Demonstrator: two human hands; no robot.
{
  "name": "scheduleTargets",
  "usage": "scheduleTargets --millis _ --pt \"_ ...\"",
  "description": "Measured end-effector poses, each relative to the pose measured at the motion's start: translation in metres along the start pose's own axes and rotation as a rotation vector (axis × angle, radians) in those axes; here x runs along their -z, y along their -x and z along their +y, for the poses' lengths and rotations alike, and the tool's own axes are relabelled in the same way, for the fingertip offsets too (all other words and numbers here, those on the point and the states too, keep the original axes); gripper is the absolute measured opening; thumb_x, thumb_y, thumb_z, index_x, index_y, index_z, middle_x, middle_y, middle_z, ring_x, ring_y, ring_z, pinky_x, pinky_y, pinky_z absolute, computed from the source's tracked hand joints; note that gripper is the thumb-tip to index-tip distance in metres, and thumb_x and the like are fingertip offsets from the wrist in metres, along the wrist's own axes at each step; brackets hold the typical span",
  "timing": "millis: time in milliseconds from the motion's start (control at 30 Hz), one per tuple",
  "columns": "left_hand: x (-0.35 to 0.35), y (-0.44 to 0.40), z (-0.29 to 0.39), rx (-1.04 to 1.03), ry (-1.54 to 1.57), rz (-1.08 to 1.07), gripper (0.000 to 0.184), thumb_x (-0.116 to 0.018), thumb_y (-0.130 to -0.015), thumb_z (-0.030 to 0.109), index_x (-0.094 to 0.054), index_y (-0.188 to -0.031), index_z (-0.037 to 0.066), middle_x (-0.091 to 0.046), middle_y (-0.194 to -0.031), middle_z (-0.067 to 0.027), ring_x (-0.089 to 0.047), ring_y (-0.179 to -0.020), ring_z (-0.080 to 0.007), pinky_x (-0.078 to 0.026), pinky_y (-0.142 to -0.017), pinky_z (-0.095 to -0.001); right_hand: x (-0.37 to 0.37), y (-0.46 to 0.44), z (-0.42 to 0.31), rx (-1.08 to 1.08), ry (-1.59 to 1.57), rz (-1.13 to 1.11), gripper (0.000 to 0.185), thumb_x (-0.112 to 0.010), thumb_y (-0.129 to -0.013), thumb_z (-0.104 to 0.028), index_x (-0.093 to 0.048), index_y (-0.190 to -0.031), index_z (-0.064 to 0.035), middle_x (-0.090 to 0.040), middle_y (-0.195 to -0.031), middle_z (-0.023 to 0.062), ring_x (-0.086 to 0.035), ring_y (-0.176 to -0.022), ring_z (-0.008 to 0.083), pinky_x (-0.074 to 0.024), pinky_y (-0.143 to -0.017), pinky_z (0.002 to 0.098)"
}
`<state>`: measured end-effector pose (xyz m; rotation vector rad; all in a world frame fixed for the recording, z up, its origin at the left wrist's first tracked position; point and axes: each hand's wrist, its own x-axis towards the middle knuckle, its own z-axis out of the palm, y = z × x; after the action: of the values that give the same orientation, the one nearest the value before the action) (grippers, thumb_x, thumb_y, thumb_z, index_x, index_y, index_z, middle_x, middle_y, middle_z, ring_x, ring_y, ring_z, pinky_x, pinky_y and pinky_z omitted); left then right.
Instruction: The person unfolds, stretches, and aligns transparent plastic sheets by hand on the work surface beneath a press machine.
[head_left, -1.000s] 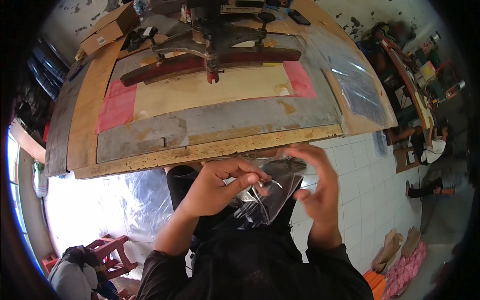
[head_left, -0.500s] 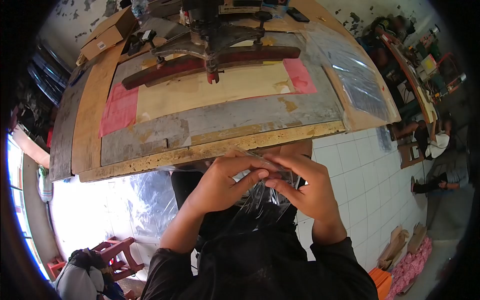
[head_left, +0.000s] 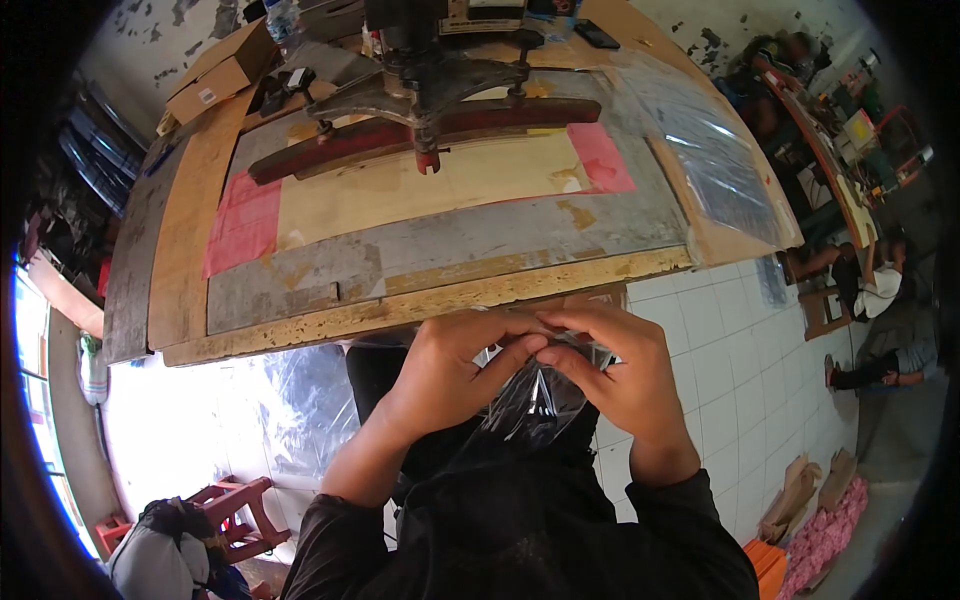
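Clear, shiny plastic film [head_left: 535,400] hangs in folds over my lap, just below the front edge of the worktable [head_left: 440,295]. My left hand [head_left: 450,365] pinches its upper part between thumb and fingers. Right beside it, fingertips nearly touching, my right hand [head_left: 620,370] pinches the same film. Whatever lies between the fingertips is too small to make out. Beyond the edge, a red and black metal clamp bar [head_left: 350,148] stands over a yellow sheet [head_left: 420,190] with pink pieces at both ends.
Stacked clear plastic [head_left: 715,165] lies on the table's right side. A cardboard box [head_left: 220,75] and a phone [head_left: 597,34] are at the back. Red stool [head_left: 235,515] at lower left; more plastic [head_left: 305,410] on the floor. A person [head_left: 875,285] sits far right.
My right hand, apart and open a second ago, has come in to the left hand and closed on the film. The film now hangs in narrower folds below both hands.
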<state>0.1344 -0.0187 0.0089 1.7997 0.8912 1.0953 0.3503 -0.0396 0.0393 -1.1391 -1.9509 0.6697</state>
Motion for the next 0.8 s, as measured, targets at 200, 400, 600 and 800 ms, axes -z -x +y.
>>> scheduleTargets --millis 200,400,600,800 --pt "-0.001 -0.003 -0.004 -0.191 -0.089 0.03 0.018 -0.077 -0.096 0.0 -0.075 -0.113 -0.001 -0.078 -0.088 -0.009 -0.074 -0.075 -0.0138 -0.058 -0.068 -0.0284 -0.002 -0.002 0.006 -0.058 -0.061 0.06 0.026 -0.082 -0.092 -0.003 -0.076 -0.117 0.0003 -0.08 -0.104 0.0129 -0.08 -0.094 0.0213 -0.0619 -0.078 0.0336" --pt "0.011 0.003 0.01 0.196 -0.134 0.11 0.035 -0.088 -0.088 0.008 -0.074 -0.119 0.001 -0.075 -0.078 -0.0029 -0.07 -0.071 -0.0099 -0.052 -0.061 -0.0264 0.006 -0.002 0.013 -0.143 -0.125 0.133 0.014 -0.08 -0.095 -0.009 -0.078 -0.108 -0.0028 -0.08 -0.099 0.01 -0.073 -0.084 0.0153 -0.0517 -0.069 0.0277" --pt "0.039 0.016 -0.017 0.383 -0.311 0.052 0.029 -0.094 -0.08 0.02 -0.081 -0.099 0.003 -0.072 -0.074 -0.0045 -0.067 -0.066 -0.0118 -0.051 -0.064 -0.0285 0.031 -0.009 0.014 -0.136 -0.162 0.189 0.011 -0.079 -0.094 -0.008 -0.077 -0.102 -0.0008 -0.075 -0.092 0.0063 -0.067 -0.083 0.0125 -0.05 -0.076 0.0277" --pt "0.076 0.019 0.002 -0.029 -0.683 0.148 0.027 -0.097 -0.075 0.02 -0.079 -0.087 0.003 -0.077 -0.09 -0.0066 -0.072 -0.082 -0.022 -0.055 -0.081 -0.0369 0.043 -0.018 0.014 -0.155 -0.264 0.188 0.011 -0.074 -0.098 -0.005 -0.07 -0.104 0.0018 -0.071 -0.093 0.0043 -0.066 -0.084 0.0111 -0.0519 -0.08 0.0275"
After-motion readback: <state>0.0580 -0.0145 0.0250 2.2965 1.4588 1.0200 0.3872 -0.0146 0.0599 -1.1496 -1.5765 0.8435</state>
